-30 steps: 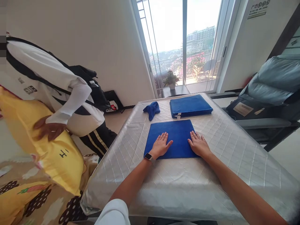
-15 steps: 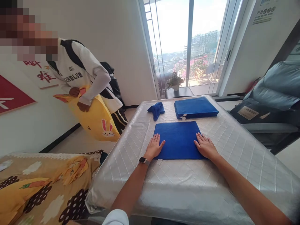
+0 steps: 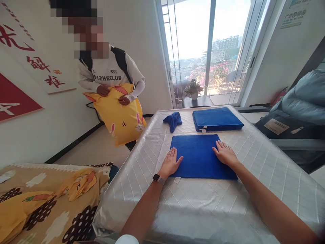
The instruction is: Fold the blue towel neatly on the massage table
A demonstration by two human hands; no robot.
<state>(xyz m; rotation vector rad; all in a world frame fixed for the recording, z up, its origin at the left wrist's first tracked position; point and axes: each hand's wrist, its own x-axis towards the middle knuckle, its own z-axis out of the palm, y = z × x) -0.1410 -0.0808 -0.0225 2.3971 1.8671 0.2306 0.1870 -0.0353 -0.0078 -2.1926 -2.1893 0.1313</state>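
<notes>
Here we go: my L hand [image 3: 170, 163] open, palm down on blue cloth [image 3: 195, 157], L edge; R hand [image 3: 225, 153] open too, R edge, w/ blue stack [image 3: 217, 118] just beyond on table [image 3: 203, 206].

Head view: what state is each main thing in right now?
Front blue cloth, lying flat
Left hand, open on that cloth's left edge
Right hand, open at its right edge
Blue cloth stack, neatly piled
Small blue cloth, crumpled
Yellow pillow, held by another person
Smartwatch, worn, screen dark
Potted plant, upright
</notes>
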